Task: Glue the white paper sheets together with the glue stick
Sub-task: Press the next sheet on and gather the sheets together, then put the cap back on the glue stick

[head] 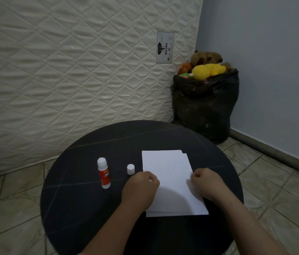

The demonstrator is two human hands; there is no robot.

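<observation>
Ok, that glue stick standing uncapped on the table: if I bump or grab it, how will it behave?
The glue stick is tall, narrow and upright, so it probably tips easily. Being round, it would likely roll across the table.

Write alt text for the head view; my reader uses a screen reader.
Both hands, left hand and right hand, rest curled on stacked white paper sheets on a round black table. A glue stick stands left, beside its cap.

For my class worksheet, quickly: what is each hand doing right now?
Left hand: fingers curled, resting on the white paper sheets; grip unclear.
Right hand: fingers curled on the sheets' right edge; grip unclear.
</observation>
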